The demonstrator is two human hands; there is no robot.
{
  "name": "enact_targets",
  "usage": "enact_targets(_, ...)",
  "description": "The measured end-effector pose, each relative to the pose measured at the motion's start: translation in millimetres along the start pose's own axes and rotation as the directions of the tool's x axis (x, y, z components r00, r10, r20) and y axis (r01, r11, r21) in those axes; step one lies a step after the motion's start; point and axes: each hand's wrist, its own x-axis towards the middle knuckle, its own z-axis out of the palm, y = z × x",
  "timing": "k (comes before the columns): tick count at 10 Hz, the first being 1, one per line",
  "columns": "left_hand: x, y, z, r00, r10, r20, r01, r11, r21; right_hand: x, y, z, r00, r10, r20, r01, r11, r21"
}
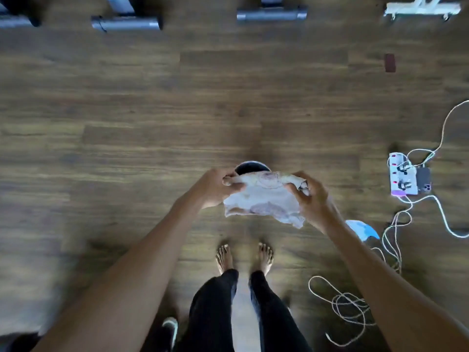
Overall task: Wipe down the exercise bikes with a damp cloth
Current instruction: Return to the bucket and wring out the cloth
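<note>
A pale, stained cloth (264,199) hangs stretched between both hands at waist height over the wooden floor. My left hand (212,188) pinches its left top corner, and my right hand (313,199) grips the bunched right top corner. Just beyond the cloth, a dark round bowl or bucket (252,167) stands on the floor, mostly hidden by the cloth. Grey tubular base bars of exercise bikes (127,22) (271,13) lie along the top edge of the view; the rest of each bike is out of frame.
A white power strip (403,174) with plugs and a phone lies on the floor at right, with white cables (347,303) trailing toward the lower right. A blue-white item (363,228) sits near my right forearm. My bare feet (243,257) stand below the cloth. A white frame (421,7) sits top right.
</note>
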Motion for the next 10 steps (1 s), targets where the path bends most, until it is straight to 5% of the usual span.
enact_targets(2,102,-166,127,0.991,-0.128,0.043,0.131,0.989,-0.075,33,198,114,0.938,0.313,0.150,-0.318,0.948,0.014)
enact_targets(4,199,-283,217,0.986,-0.140,-0.089,0.132,0.988,-0.085,104,331,208,0.940,0.321,0.111,-0.320,0.947,-0.033)
enact_targets(6,255,-335,253,0.952,-0.093,-0.293,0.081,0.995,-0.052,153,394,258,0.968,0.229,-0.103,-0.244,0.955,-0.171)
enact_targets(8,262,-333,268,0.869,-0.038,-0.494,0.090,0.992,0.082,161,401,269,0.954,0.164,-0.252,-0.197,0.974,-0.113)
enact_targets(10,264,-322,258,0.846,-0.070,-0.529,0.176,0.972,0.153,171,397,268,0.956,0.153,-0.248,-0.178,0.981,-0.081)
